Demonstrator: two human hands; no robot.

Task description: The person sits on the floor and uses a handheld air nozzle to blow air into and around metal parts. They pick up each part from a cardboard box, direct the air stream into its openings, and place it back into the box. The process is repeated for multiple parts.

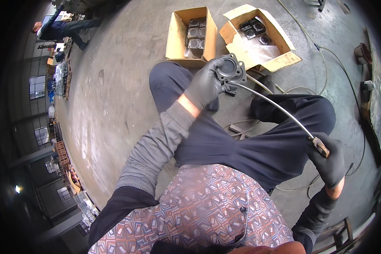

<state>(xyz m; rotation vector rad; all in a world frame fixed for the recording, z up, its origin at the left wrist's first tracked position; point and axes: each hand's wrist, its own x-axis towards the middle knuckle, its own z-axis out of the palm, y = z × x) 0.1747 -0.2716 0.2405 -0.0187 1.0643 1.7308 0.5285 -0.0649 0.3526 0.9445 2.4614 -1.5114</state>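
Note:
My left hand (204, 86), in a dark glove, grips a dark flanged metal casting (229, 67) with a round centre and bolt holes at its corners. It is held up over the gap between my knees. My right hand (329, 157), gloved too, is closed round the brown handle of what looks like an air blow gun (320, 147). Its long, thin metal tube (280, 106) bends up and left across my thigh, and its far end reaches the casting's lower edge. Whether the tip touches the casting cannot be made out.
Beyond my knees stand two open cardboard boxes: the left box (172, 42) holds stacked castings, the right box (288, 62) a few castings and plastic sheet. A hose (326, 78) loops over the floor at right. Another person (63, 28) stands far left.

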